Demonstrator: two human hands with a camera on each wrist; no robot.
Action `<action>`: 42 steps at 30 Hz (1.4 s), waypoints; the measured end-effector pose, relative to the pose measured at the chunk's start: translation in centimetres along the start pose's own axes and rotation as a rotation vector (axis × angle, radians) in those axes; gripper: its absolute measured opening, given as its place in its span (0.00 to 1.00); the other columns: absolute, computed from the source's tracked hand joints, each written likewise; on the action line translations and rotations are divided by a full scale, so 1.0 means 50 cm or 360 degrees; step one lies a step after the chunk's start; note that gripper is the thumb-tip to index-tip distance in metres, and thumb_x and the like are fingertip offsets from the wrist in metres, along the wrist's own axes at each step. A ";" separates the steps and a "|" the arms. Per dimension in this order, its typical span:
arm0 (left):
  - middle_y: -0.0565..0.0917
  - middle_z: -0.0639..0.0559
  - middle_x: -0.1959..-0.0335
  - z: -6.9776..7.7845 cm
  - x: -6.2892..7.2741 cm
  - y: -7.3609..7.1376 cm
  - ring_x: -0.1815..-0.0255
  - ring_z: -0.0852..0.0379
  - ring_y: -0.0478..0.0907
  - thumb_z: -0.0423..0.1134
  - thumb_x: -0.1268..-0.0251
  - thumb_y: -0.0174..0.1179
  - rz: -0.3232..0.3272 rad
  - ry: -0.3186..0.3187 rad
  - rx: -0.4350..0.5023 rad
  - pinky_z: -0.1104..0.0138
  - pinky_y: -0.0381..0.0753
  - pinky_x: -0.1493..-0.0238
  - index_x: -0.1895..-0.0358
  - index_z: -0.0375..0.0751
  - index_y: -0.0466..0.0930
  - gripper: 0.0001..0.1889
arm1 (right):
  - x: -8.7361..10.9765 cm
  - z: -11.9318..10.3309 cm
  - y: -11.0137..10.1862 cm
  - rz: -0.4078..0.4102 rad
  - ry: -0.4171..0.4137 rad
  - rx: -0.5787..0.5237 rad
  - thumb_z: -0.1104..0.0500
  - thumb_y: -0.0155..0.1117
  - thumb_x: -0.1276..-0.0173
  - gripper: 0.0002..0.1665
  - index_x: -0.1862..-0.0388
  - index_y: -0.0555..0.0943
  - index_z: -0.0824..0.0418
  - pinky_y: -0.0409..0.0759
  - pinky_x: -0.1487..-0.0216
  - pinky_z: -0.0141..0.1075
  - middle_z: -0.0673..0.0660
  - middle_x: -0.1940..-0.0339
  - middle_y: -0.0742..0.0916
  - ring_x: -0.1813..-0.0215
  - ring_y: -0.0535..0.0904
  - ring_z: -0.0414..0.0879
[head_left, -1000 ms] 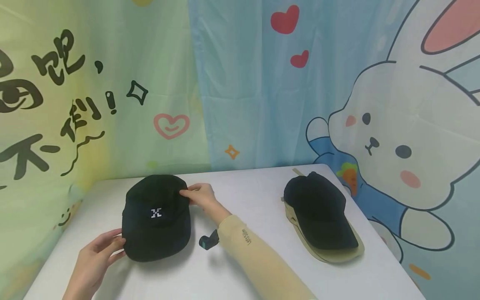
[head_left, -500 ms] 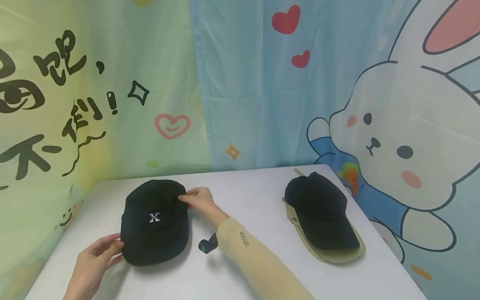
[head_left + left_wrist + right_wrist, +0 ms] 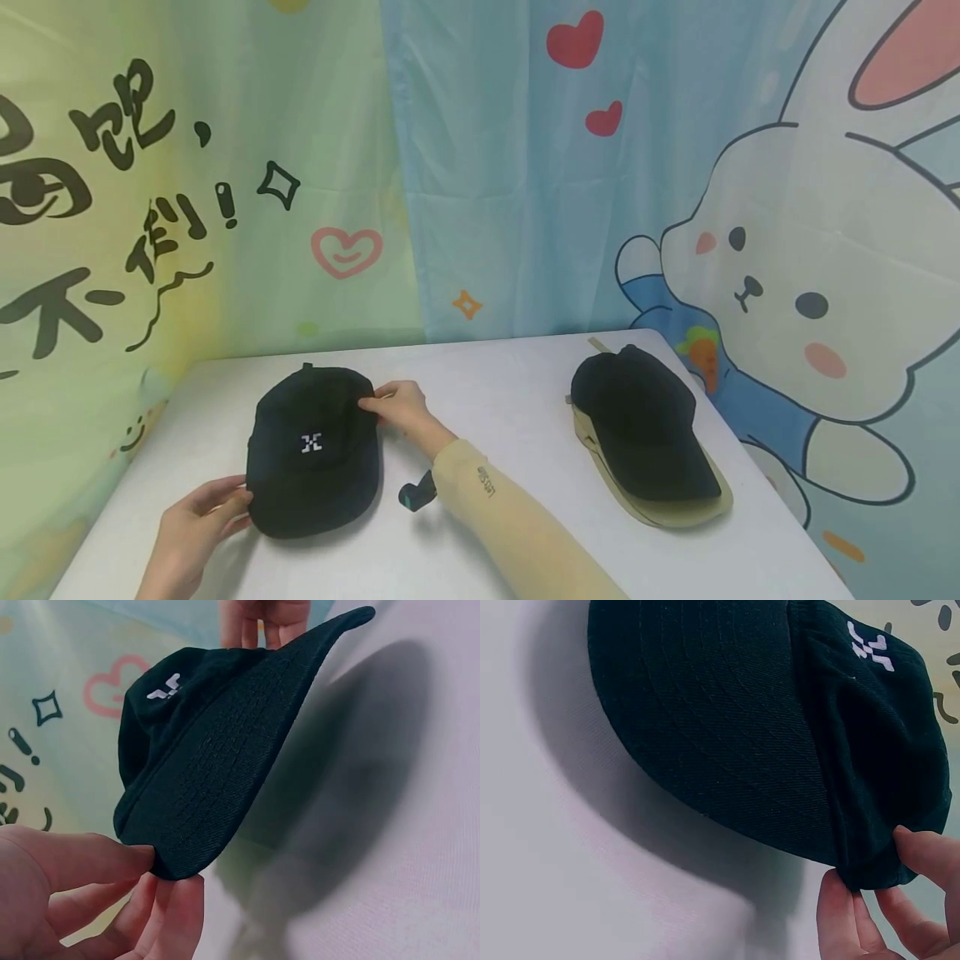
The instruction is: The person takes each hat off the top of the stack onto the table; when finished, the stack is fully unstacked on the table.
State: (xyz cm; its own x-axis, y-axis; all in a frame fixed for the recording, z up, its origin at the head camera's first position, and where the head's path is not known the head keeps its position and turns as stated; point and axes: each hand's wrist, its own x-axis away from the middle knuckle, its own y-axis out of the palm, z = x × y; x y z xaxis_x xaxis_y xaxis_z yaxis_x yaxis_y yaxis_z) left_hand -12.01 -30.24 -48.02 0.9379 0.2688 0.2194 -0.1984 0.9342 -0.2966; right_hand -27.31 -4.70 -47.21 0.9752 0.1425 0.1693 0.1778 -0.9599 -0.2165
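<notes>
A black cap point(image 3: 311, 467) with a small white emblem is held at the left of the table, its brim toward me. My left hand point(image 3: 195, 525) pinches the left edge of the brim; in the left wrist view the thumb lies on one face and the fingers point(image 3: 176, 911) on the other. My right hand point(image 3: 405, 408) grips the lower rim of the crown at the right, thumb outside, as the right wrist view shows. Under the brim a shadow falls on the table, with a gap between them. The cap's inside is hidden.
A black cap point(image 3: 637, 425) lies on a khaki cap point(image 3: 675, 512) at the right of the white table point(image 3: 495, 392). Beside the right sleeve shows a small dark object point(image 3: 416, 493), partly hidden. A printed curtain point(image 3: 480, 167) hangs behind the table.
Both hands still hold the cap. It has come down a little toward the table's front, the right hand lowering with it. A small tab now shows at the cap's top.
</notes>
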 end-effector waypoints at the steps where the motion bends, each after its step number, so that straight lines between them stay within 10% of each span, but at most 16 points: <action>1: 0.86 0.48 0.58 -0.001 -0.001 0.000 0.63 0.65 0.83 0.30 0.30 0.58 -0.0003 -0.0010 -0.0013 0.63 0.87 0.57 0.37 0.20 0.69 0.22 | 0.000 0.001 0.001 0.0001 -0.0002 0.0005 0.58 0.75 0.41 0.19 0.56 0.83 0.70 0.85 0.63 0.33 0.55 0.71 0.86 0.70 0.86 0.47; 42: 0.85 0.38 0.60 -0.041 -0.007 0.015 0.67 0.56 0.84 0.27 0.35 0.59 0.0043 -0.0076 -0.0106 0.63 0.87 0.63 0.42 0.16 0.70 0.21 | -0.011 0.051 0.025 -0.0017 -0.0051 0.0157 0.58 0.75 0.41 0.17 0.59 0.83 0.68 0.82 0.71 0.30 0.52 0.74 0.85 0.74 0.83 0.44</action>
State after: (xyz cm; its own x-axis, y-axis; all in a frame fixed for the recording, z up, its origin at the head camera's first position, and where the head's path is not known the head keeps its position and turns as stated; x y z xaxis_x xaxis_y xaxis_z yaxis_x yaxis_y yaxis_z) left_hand -11.91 -30.14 -50.20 0.9174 0.3059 0.2545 -0.2022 0.9092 -0.3639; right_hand -27.27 -5.36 -50.04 0.9766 0.1619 0.1417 0.1990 -0.9301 -0.3088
